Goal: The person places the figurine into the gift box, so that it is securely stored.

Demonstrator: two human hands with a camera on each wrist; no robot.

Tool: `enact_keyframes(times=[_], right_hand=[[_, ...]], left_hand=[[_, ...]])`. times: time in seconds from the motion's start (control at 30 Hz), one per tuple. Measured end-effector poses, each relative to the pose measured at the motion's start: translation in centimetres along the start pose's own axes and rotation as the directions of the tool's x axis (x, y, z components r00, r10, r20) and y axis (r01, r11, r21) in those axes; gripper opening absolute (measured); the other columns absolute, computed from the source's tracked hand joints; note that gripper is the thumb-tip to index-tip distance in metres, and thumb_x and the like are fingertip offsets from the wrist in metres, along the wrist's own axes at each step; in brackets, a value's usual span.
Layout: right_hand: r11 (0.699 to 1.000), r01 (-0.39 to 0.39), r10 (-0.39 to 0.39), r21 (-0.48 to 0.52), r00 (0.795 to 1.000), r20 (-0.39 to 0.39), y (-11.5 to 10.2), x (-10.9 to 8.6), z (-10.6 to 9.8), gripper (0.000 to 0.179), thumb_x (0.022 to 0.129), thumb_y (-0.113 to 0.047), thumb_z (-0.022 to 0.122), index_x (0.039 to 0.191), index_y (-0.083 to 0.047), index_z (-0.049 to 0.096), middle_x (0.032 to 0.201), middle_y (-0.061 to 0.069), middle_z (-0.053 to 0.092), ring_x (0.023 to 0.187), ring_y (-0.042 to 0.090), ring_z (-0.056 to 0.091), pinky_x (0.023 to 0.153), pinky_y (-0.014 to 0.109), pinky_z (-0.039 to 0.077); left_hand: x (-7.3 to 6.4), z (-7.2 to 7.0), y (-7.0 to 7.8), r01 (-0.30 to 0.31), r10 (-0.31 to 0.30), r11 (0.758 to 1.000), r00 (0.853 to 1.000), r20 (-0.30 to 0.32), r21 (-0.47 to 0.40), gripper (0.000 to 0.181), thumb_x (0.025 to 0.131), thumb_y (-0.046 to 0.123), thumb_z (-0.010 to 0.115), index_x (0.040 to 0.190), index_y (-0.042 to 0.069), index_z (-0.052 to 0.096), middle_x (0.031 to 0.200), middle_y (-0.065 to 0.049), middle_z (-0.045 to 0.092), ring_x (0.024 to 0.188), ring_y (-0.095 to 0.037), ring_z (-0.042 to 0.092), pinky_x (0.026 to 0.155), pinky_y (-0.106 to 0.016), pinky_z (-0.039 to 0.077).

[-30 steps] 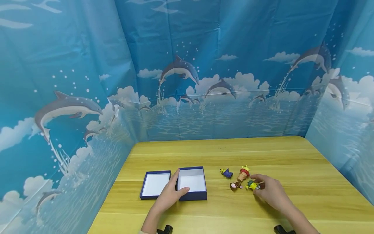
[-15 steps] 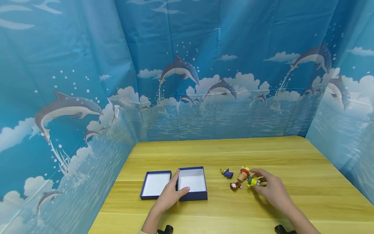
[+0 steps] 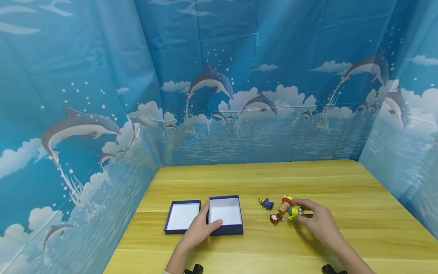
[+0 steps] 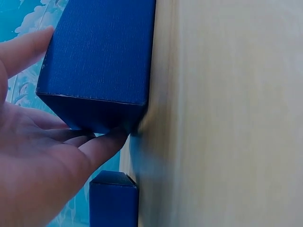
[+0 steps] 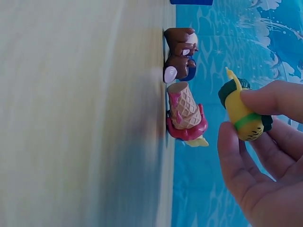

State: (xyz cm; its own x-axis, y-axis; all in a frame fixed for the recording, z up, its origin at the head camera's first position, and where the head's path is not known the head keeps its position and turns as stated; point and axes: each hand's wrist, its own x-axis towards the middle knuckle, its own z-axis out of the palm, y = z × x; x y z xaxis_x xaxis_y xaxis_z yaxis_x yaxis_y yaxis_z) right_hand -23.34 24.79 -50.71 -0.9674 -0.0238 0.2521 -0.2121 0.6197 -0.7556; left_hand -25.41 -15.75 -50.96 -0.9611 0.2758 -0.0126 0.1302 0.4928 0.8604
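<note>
My left hand [image 3: 196, 230] holds the blue box [image 3: 230, 229] at its near left corner, thumb over the near wall and fingers along the left side; the left wrist view shows the thumb at the rim. White lining shows inside the box. Over on the right, my right hand [image 3: 319, 222] pinches a yellow minion figurine [image 5: 242, 113] with dark green ends and a green band, raised off the table in the right wrist view. Close to it lie an ice-cream-cone figurine [image 5: 185, 106] with a red collar and a brown figurine [image 5: 181, 54] with a pale face.
Left of the box lies its blue-edged, white-lined lid [image 3: 183, 217]. A small yellow figurine in blue [image 3: 265, 203] lies between the box and the other figurines. Two black objects [image 3: 194, 269] poke in at the bottom edge. A dolphin-print curtain [image 3: 219, 76] surrounds the wooden table [image 3: 260, 251].
My right hand has lifted the minion figurine slightly and turned it, so its green end faces left. The left hand and the box have stayed put.
</note>
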Motion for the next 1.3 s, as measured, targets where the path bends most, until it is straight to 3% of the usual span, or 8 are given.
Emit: enact_keyframes(times=[0.13,0.37,0.7,0.93,1.3], right_hand=[[1.0,-0.008,0.008,0.015,1.0,0.012,-0.2,-0.2,0.1,0.049,0.085,-0.003,0.075,0.131,-0.017,0.067,0.125,0.003,0.067,0.11,0.027,0.06,0.082,0.03,0.059],[0.999,-0.028,0.027,0.038,0.999,0.036,-0.7,-0.2,0.2,0.049,0.086,-0.01,0.079,0.133,-0.018,0.066,0.13,0.007,0.065,0.114,0.033,0.063,0.087,0.044,0.058],[0.983,-0.043,0.032,0.176,0.997,0.064,-1.0,0.0,-0.2,0.048,0.087,-0.013,0.079,0.133,-0.019,0.067,0.133,0.006,0.064,0.117,0.03,0.063,0.087,0.027,0.057],[0.98,-0.029,0.015,0.197,0.998,0.068,-1.6,0.3,-0.3,0.044,0.088,-0.016,0.079,0.131,-0.016,0.068,0.129,0.005,0.066,0.116,0.028,0.064,0.086,0.026,0.057],[0.981,0.009,-0.026,0.193,0.996,0.088,-3.5,0.9,-0.1,0.036,0.091,-0.019,0.077,0.125,-0.026,0.07,0.125,0.006,0.068,0.113,0.028,0.065,0.083,0.03,0.059]], left_hand=[[-0.1,-0.1,0.1,-0.003,0.004,1.0,1.0,0.015,-0.015,0.096,0.095,0.043,0.07,0.163,0.013,0.01,0.166,-0.016,0.014,0.149,-0.042,0.017,0.114,-0.065,0.026],[-0.2,-0.1,-0.1,-0.001,0.002,0.999,1.0,0.025,-0.044,0.097,0.094,0.043,0.07,0.163,0.013,0.009,0.167,-0.015,0.012,0.15,-0.041,0.013,0.115,-0.065,0.023],[-0.1,0.1,-0.3,0.014,-0.012,0.995,1.0,0.024,-0.097,0.097,0.095,0.039,0.071,0.163,0.014,0.007,0.167,-0.015,0.009,0.15,-0.041,0.01,0.115,-0.065,0.022],[-0.1,0.1,-0.2,0.018,-0.016,0.994,1.0,0.024,-0.105,0.098,0.094,0.04,0.072,0.163,0.014,0.008,0.167,-0.015,0.009,0.15,-0.042,0.01,0.115,-0.065,0.023],[-0.2,0.0,-0.2,0.014,-0.013,0.993,1.0,0.002,-0.119,0.093,0.095,0.036,0.071,0.163,0.016,0.012,0.167,-0.014,0.012,0.15,-0.043,0.012,0.114,-0.068,0.022]])
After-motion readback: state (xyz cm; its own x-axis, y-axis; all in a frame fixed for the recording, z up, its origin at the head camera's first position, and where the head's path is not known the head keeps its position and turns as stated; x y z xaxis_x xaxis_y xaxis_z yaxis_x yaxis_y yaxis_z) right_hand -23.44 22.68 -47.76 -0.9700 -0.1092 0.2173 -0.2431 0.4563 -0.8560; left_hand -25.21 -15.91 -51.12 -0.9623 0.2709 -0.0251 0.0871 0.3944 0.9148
